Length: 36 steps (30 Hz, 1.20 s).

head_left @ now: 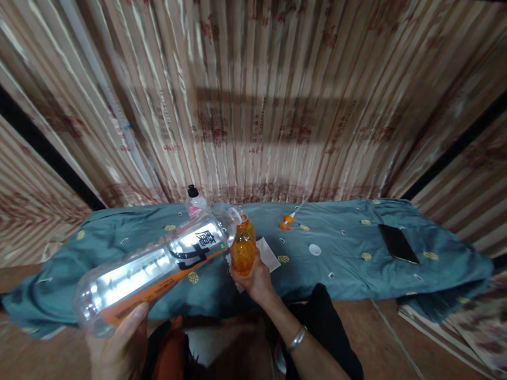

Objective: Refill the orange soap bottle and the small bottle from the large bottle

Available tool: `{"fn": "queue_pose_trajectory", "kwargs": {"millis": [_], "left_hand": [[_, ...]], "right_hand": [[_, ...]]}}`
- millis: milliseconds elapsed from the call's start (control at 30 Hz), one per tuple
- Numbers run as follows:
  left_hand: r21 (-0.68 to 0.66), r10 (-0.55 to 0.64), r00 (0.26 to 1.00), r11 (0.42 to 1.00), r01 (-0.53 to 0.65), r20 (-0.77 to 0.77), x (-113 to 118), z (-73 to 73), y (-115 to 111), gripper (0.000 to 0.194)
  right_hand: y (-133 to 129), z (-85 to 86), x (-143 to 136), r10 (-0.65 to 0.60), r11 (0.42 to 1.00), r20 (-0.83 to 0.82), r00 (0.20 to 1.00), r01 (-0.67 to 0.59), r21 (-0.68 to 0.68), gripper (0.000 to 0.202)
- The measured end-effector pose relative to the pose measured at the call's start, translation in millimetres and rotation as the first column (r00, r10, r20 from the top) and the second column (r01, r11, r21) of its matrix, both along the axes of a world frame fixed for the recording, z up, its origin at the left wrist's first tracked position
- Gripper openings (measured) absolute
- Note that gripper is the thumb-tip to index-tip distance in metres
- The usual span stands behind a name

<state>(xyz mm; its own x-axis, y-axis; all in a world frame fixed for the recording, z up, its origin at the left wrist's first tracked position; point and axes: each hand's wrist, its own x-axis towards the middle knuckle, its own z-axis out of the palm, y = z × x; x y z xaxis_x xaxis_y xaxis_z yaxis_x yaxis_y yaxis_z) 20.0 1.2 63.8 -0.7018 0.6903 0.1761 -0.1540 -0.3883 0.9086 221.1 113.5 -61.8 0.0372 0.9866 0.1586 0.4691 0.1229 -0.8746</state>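
In my left hand (122,342) is a large clear plastic bottle (156,264) with a silver and orange label, tilted so that its neck points to the right. Its mouth meets the top of a small orange see-through bottle (244,249). My right hand (252,280) is wrapped round the lower part of that orange bottle, which stands nearly upright. Whether liquid is flowing between the two I cannot tell. A white paper (269,254) lies beneath and beside my right hand. Further right rests an orange pump top (288,220) with a thin pale tube.
A teal patterned cloth (342,274) covers the long surface before me. Behind the large bottle stands a clear bottle with a black cap (193,191). A white round cap (315,250) and a dark phone (398,243) lie to the right. Pleated curtains (266,100) hang close behind.
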Motion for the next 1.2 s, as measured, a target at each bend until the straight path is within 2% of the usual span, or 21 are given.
{"fn": "queue_pose_trajectory", "kwargs": {"millis": [167, 367, 500, 700, 967, 1200], "left_hand": [[0.032, -0.031, 0.999, 0.999, 0.031, -0.019, -3, -2.8, 1, 0.069], [0.017, -0.001, 1.000, 1.000, 0.001, -0.011, 1, 1.1, -1, 0.068], [0.038, -0.022, 1.000, 0.999, 0.022, -0.017, 2, 1.7, -1, 0.069], [0.045, 0.009, 1.000, 0.999, -0.009, 0.011, 9, 8.8, 0, 0.065], [0.030, -0.024, 0.999, 0.999, 0.025, -0.030, 2, 0.6, 0, 0.071], [-0.013, 0.036, 0.999, 0.999, -0.036, 0.009, 4, 6.0, 2, 0.069]], "right_hand": [[0, -1.4, 0, 0.001, 1.000, 0.001, 1.000, -0.001, 0.016, 0.071], [1, -5.8, -1, -0.019, 0.999, -0.005, 1.000, 0.019, 0.044, 0.074], [0, -3.8, -1, -0.011, 0.999, -0.011, 1.000, 0.011, 0.036, 0.074], [0, -1.4, 0, 0.006, 0.998, -0.041, 0.999, -0.003, 0.060, 0.069], [-2, 5.3, 1, 0.009, 1.000, -0.018, 1.000, -0.009, -0.029, 0.073], [-3, 7.4, 1, -0.004, 0.998, -0.010, 1.000, 0.003, -0.057, 0.074]]}}
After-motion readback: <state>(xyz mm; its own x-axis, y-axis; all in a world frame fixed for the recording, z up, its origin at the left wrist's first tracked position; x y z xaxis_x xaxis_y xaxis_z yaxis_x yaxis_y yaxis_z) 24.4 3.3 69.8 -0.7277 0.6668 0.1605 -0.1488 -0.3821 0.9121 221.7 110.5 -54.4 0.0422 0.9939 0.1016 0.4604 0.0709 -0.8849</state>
